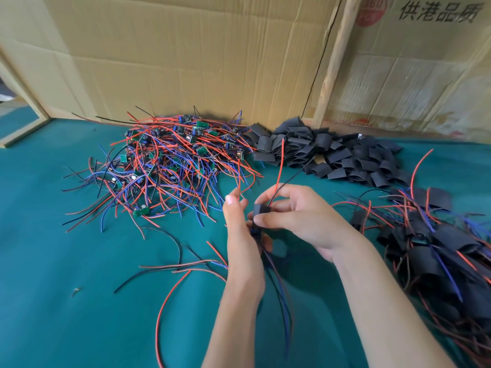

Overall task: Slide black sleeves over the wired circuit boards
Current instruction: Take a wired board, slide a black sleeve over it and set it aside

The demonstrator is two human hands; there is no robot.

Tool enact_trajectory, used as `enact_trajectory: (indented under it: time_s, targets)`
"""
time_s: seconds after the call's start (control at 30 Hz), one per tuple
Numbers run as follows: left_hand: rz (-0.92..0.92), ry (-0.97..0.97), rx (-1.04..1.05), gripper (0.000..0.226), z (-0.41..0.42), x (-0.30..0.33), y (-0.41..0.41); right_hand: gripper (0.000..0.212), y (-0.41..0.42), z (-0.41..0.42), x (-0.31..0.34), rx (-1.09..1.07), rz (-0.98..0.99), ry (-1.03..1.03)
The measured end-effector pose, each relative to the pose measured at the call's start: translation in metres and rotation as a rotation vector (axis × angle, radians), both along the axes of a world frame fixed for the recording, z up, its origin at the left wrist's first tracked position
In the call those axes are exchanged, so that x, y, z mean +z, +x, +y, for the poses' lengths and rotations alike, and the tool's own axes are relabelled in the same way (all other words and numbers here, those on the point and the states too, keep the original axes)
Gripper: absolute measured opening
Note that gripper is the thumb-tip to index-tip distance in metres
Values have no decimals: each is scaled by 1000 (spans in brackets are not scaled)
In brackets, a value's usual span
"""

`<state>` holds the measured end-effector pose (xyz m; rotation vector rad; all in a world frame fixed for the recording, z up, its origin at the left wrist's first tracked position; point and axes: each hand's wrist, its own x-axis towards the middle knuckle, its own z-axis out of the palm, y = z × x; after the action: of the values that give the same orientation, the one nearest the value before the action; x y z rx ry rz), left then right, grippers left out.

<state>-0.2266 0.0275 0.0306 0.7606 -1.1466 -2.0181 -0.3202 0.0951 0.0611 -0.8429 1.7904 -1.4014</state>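
My right hand point(297, 216) pinches a black sleeve point(259, 209) between thumb and fingers, with a red wire and a black wire sticking up out of it. My left hand point(240, 229) holds a wired circuit board point(256, 233) just below the sleeve; the board is mostly hidden by my fingers, and its red, blue and black wires hang down toward me. A tangled pile of bare boards with wires point(170, 158) lies at the back left. Loose black sleeves point(332, 152) are heaped at the back right.
A pile of sleeved boards point(435, 248) lies at the right. Loose wires point(183, 264) trail over the green table cover point(66, 274) at the front left. Cardboard sheets point(186, 54) stand along the back, with a wooden post point(333, 59).
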Motion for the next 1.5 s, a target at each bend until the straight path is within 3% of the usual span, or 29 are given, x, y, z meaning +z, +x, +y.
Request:
enact_trajectory:
  time_s: [0.17,0.37,0.5,0.57,0.67,0.77,0.87,1.2,1.33,1.5]
  targets:
    - [13,-33,-79,63,1,-1,0,14,-2,1,1,-13,98,7]
    - [45,-62,-116,52,3,1,-1,20,0,0,3,-21,138,-34]
    - [103,25,-115,52,1,-1,1,20,-1,0,1,17,107,-75]
    - [133,79,-129,38,-1,-2,2,17,-3,1,0,8,109,-92]
    - [177,104,-165,53,-5,-2,3,9,-9,5,-1,-55,113,-153]
    - [147,84,-159,52,-5,-5,3,13,-18,11,-2,-180,113,-218]
    - [85,13,-169,34,-2,-12,1,14,-24,16,-2,-241,77,-253]
    - [31,-178,-115,37,0,-13,2,12,-26,28,0,-157,-78,-255]
    - [43,-187,-116,31,-1,-16,2,42,-28,34,1,-91,-147,-276]
    - [94,-112,-149,29,-3,-18,2,51,-27,34,3,-173,-71,-275]
